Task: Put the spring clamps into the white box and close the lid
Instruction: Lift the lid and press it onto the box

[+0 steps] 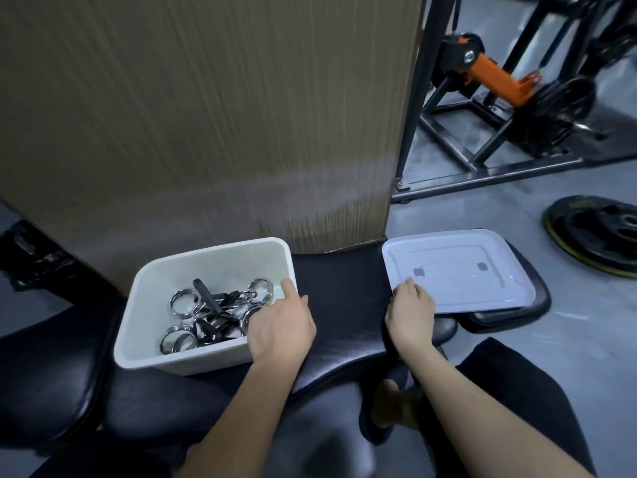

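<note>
Head view showed the left hand [281, 327] gripping the right wall of the white box [165, 353], fingers inside the rim. The right hand [412, 313] pressed its fingertips on the near-left corner of the white lid [482, 267], grasp unclear. Spring clamps [213, 313] lay piled inside the box. Box and lid sat well apart on a black padded bench [341, 305].
</note>
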The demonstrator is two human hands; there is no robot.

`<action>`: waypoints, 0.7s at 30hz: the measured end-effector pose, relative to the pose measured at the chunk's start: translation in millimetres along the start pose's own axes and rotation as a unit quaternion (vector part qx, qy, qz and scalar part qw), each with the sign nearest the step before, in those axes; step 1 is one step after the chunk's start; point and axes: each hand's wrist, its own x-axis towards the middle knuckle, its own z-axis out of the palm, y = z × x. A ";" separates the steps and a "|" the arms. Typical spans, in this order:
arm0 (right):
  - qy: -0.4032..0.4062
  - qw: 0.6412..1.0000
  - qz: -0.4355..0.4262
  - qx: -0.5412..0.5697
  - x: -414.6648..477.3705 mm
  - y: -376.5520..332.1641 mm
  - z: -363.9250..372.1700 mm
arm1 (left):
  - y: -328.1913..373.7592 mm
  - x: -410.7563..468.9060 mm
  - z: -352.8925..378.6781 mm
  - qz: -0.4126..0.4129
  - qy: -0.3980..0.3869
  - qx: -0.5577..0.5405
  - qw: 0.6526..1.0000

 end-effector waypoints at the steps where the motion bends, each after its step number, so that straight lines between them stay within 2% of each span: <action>1: 0.020 1.000 -0.014 0.005 -0.1 -7.9 -6.3 | 0.5 0.0 -1.0 -0.001 -0.004 -0.003 1.000; 5: 0.059 0.992 -0.057 0.096 1.2 -46.8 -44.7 | 1.3 -2.0 -6.8 -0.017 -0.010 -0.030 0.999; 8: 0.060 0.987 -0.110 0.102 5.6 -73.1 -78.1 | 3.2 -1.0 -14.4 -0.035 -0.017 -0.052 0.998; 10: 0.091 0.978 -0.123 0.141 0.6 -85.3 -103.8 | 3.3 -3.9 -20.6 -0.040 -0.027 -0.069 0.996; 12: 0.124 0.962 -0.099 0.224 -7.0 -94.4 -130.6 | 1.5 -5.5 -23.7 -0.054 -0.031 -0.100 0.993; 14: 0.129 0.926 -0.071 0.349 -14.4 -100.9 -158.7 | -2.6 -6.8 -26.0 -0.079 -0.015 -0.180 0.980; 16: 0.145 0.880 -0.077 0.446 -22.7 -107.8 -182.4 | -9.6 -6.5 -29.8 -0.095 0.009 -0.308 0.946; 17: 0.150 0.857 -0.077 0.487 -27.4 -111.9 -189.9 | -14.1 -5.7 -33.8 -0.113 0.013 -0.393 0.913; 19: 0.144 0.811 -0.052 0.564 -33.6 -119.0 -196.6 | -22.9 -1.1 -47.3 -0.175 0.011 -0.549 0.817; 20: 0.137 0.791 -0.037 0.596 -35.4 -122.4 -196.7 | -28.7 1.8 -54.2 -0.207 0.015 -0.594 0.777; 21: 0.134 0.773 -0.022 0.620 -36.8 -125.5 -196.9 | -35.1 4.6 -61.0 -0.227 0.022 -0.613 0.756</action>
